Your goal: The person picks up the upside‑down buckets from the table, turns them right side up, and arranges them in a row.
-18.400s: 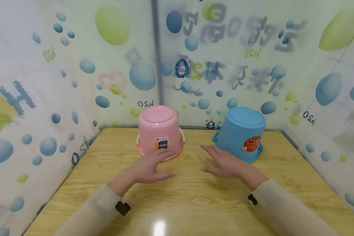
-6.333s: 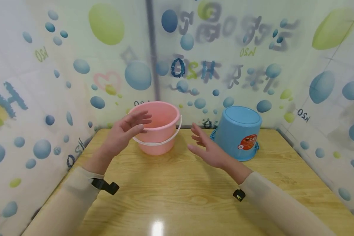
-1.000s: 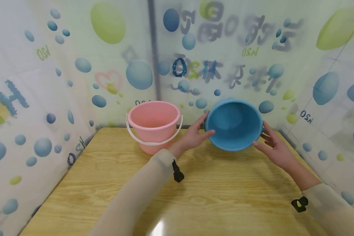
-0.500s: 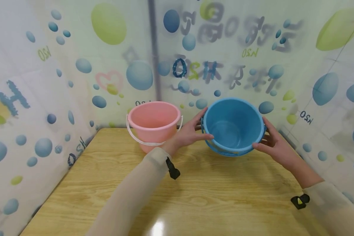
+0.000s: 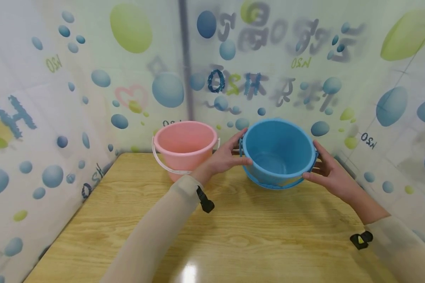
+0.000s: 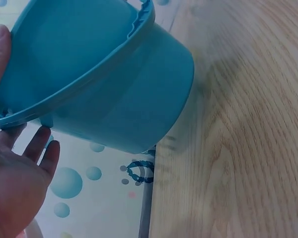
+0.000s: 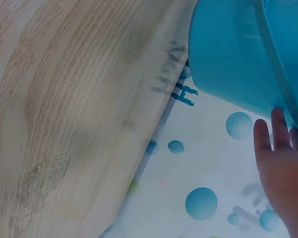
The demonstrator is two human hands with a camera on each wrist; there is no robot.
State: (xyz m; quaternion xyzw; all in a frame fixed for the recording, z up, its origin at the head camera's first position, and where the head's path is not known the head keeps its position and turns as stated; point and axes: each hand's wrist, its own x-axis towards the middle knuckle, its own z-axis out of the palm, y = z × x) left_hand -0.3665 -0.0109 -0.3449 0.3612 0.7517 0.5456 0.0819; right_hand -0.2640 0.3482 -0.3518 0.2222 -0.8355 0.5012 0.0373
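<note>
A blue plastic bucket (image 5: 278, 149) is between both hands at the back right of the table, mouth upward and leaning a little toward me. My left hand (image 5: 219, 159) grips its left rim, thumb at the front edge and fingers beneath, as the left wrist view shows on the bucket (image 6: 139, 94). At the opposite side, my right hand (image 5: 333, 175) holds the rim, with fingers under it against the bucket (image 7: 233, 64) in the right wrist view. The bucket's own handle hangs down at its front. Its label is hidden.
A pink bucket (image 5: 185, 137) stands upright at the back left, its white handle (image 5: 163, 162) lowered; my left wrist partly covers it. The wooden table (image 5: 255, 232) meets bubble-patterned walls (image 5: 166, 90) at the back and sides.
The pink bucket, upside down at first, has been turned upright. The blue one, upside down earlier, was taken by both hands and tipped mouth-up; in the last half second it has barely moved.
</note>
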